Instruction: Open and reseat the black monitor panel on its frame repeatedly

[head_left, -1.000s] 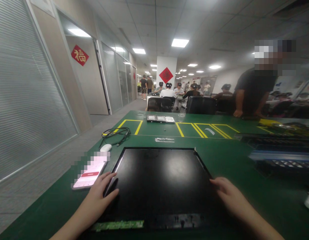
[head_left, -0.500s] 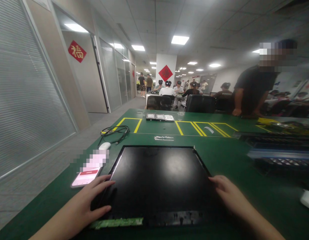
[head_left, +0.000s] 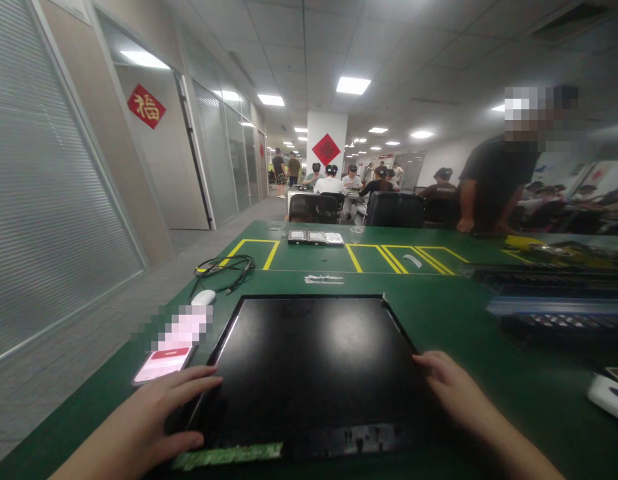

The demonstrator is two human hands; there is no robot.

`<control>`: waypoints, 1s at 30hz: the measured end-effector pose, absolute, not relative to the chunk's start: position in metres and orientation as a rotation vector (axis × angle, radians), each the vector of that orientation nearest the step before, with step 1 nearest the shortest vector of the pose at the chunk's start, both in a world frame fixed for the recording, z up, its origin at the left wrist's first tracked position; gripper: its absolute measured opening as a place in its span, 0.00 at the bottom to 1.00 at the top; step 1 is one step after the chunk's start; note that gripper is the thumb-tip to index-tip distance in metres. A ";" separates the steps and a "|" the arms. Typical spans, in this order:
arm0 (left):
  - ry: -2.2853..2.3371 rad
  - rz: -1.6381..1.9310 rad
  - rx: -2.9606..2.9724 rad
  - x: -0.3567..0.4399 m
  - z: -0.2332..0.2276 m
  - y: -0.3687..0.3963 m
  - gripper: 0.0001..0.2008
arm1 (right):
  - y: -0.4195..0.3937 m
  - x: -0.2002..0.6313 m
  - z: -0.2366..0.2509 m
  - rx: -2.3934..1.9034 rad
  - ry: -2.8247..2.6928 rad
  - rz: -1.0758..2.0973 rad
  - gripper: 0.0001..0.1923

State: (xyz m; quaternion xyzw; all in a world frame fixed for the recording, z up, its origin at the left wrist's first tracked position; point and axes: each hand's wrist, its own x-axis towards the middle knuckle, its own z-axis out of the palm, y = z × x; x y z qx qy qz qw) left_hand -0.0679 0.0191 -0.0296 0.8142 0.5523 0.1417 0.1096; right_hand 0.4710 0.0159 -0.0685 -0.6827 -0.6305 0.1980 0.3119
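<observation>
A black LCD screen panel (head_left: 309, 360) lies flat on the green table in front of me, with a strip of green circuit board (head_left: 233, 455) along its near left edge. My left hand (head_left: 153, 417) is at the panel's left edge, thumb and fingers spread, the fingertips over the rim. On the opposite side, my right hand (head_left: 446, 377) has its fingers curled against the right rim, thumb and forefinger pinching the frame. The undersides of both hands are hidden.
Left of the panel are a phone (head_left: 163, 363), a white mouse (head_left: 203, 298) and a coiled black cable (head_left: 226, 270). Hard drives (head_left: 316, 237) sit at the back, beside yellow tape marks (head_left: 356, 260). Dark bars (head_left: 539, 307) lie right; a person (head_left: 499, 173) leans there.
My left hand has slid slightly toward me and outward along the panel's left edge. My right hand stays at its rim. The whole view has shifted a little.
</observation>
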 end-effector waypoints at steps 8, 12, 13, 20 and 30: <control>1.554 0.370 2.456 -0.067 -0.028 0.019 0.23 | 0.018 0.474 -0.073 -1.808 -1.656 0.542 0.24; 1.554 0.395 2.481 -0.069 -0.034 0.019 0.23 | 0.019 0.475 -0.074 -1.822 -1.644 0.547 0.24; 1.547 0.399 2.485 -0.070 -0.035 0.019 0.23 | 0.019 0.475 -0.074 -1.823 -1.642 0.553 0.24; 1.554 0.454 2.508 -0.072 -0.042 0.020 0.23 | 0.021 0.478 -0.079 -1.798 -1.637 0.555 0.24; 1.552 0.464 2.589 -0.075 -0.048 0.022 0.23 | 0.022 0.477 -0.079 -1.792 -1.591 0.558 0.24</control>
